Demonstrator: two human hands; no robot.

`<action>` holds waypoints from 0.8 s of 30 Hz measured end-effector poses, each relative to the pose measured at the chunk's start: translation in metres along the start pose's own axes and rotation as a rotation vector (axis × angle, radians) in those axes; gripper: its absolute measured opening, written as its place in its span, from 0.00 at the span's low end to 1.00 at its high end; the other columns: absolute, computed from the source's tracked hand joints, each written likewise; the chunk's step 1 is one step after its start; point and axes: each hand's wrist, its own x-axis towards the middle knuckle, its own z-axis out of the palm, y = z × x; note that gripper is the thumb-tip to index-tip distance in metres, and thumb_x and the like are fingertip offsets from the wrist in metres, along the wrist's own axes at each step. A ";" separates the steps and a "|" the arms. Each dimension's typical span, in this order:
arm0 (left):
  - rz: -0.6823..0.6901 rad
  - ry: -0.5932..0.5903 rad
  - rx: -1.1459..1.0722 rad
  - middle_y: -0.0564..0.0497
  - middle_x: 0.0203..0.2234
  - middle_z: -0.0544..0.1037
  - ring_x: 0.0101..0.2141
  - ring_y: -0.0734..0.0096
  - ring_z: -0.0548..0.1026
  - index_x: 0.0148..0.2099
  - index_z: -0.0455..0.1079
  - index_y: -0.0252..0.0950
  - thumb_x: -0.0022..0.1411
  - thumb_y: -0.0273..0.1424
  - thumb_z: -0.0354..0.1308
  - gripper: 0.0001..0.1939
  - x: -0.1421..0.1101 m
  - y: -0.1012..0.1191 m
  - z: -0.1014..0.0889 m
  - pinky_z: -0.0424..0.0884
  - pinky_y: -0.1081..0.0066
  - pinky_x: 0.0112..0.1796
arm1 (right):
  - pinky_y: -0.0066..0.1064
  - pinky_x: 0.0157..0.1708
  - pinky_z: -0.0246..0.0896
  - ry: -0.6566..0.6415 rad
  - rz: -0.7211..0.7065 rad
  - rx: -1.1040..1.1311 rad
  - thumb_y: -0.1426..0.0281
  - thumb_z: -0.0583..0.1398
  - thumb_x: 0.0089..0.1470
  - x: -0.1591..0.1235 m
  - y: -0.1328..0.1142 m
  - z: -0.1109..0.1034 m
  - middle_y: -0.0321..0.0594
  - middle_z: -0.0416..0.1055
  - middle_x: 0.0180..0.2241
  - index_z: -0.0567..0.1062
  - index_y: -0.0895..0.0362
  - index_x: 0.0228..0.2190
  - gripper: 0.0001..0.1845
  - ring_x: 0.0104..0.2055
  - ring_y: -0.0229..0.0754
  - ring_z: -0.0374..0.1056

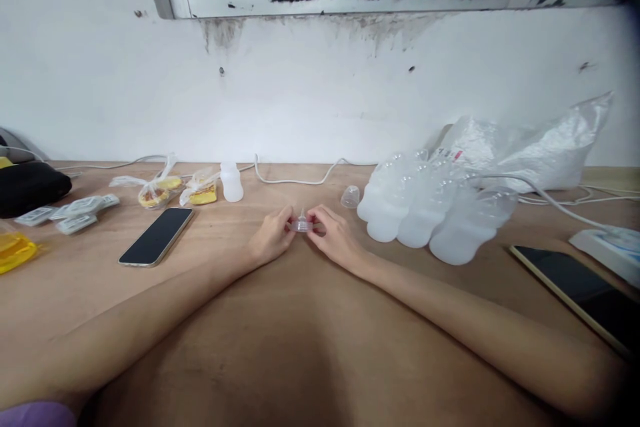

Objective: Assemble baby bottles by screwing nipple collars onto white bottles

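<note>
Both my hands meet at the middle of the wooden table [300,340]. My left hand [273,237] and my right hand [336,237] pinch a small clear plastic nozzle cap [301,223] between their fingertips, one from each side. A second clear cap [351,197] lies loose just beyond my right hand. To the right lies a row of several white plastic bottles [425,213] on their sides. One small white bottle [231,182] stands upright behind my left hand.
A black phone [157,235] lies face up at the left, a second phone [583,290] at the right edge. Small bags with yellow contents [173,188], flat grey packets [75,210], a clear plastic bag [530,147] and white cables [300,177] line the wall side.
</note>
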 end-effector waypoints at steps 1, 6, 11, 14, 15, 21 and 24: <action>-0.009 -0.009 0.030 0.54 0.25 0.70 0.27 0.76 0.68 0.31 0.59 0.35 0.49 0.21 0.49 0.05 0.000 -0.001 0.001 0.62 0.77 0.28 | 0.28 0.32 0.62 -0.010 0.001 -0.001 0.80 0.52 0.44 0.000 0.001 0.000 0.38 0.61 0.29 0.62 0.58 0.27 0.07 0.31 0.36 0.60; -0.028 -0.040 0.136 0.55 0.23 0.69 0.25 0.76 0.67 0.29 0.59 0.35 0.49 0.23 0.51 0.04 0.000 -0.002 0.001 0.59 0.77 0.25 | 0.27 0.30 0.61 -0.045 0.003 -0.028 0.80 0.53 0.44 0.000 0.003 0.002 0.38 0.61 0.28 0.62 0.58 0.27 0.07 0.29 0.36 0.59; -0.008 -0.059 0.153 0.55 0.21 0.68 0.23 0.76 0.66 0.28 0.58 0.35 0.50 0.26 0.50 0.02 0.000 0.000 -0.002 0.57 0.77 0.23 | 0.27 0.30 0.59 -0.047 0.029 -0.046 0.79 0.53 0.44 0.001 0.001 0.001 0.37 0.62 0.28 0.62 0.58 0.25 0.05 0.29 0.36 0.60; -0.024 -0.059 0.131 0.55 0.20 0.68 0.21 0.77 0.65 0.28 0.59 0.35 0.49 0.25 0.50 0.02 0.002 0.003 -0.004 0.57 0.77 0.23 | 0.28 0.30 0.59 -0.028 0.062 -0.040 0.78 0.53 0.43 0.002 -0.001 0.001 0.37 0.64 0.27 0.63 0.57 0.25 0.04 0.29 0.36 0.61; -0.040 -0.054 0.120 0.55 0.19 0.67 0.21 0.77 0.65 0.27 0.59 0.35 0.49 0.24 0.50 0.02 0.003 0.004 -0.004 0.57 0.77 0.23 | 0.28 0.30 0.59 -0.020 0.084 -0.029 0.77 0.54 0.43 0.002 -0.001 0.001 0.36 0.64 0.26 0.63 0.57 0.24 0.04 0.29 0.36 0.62; -0.239 -0.017 -0.176 0.53 0.22 0.71 0.24 0.75 0.70 0.29 0.61 0.32 0.49 0.30 0.56 0.07 0.009 -0.001 -0.003 0.64 0.76 0.25 | 0.31 0.31 0.63 -0.060 0.327 0.306 0.70 0.58 0.42 0.007 0.007 0.001 0.35 0.67 0.28 0.65 0.57 0.29 0.08 0.28 0.36 0.66; -0.244 -0.022 -0.442 0.48 0.29 0.73 0.30 0.73 0.73 0.35 0.60 0.31 0.53 0.34 0.54 0.11 0.009 -0.003 -0.002 0.68 0.75 0.31 | 0.31 0.28 0.67 -0.057 0.408 0.600 0.64 0.57 0.45 0.008 0.010 0.003 0.40 0.64 0.36 0.64 0.57 0.35 0.14 0.31 0.37 0.68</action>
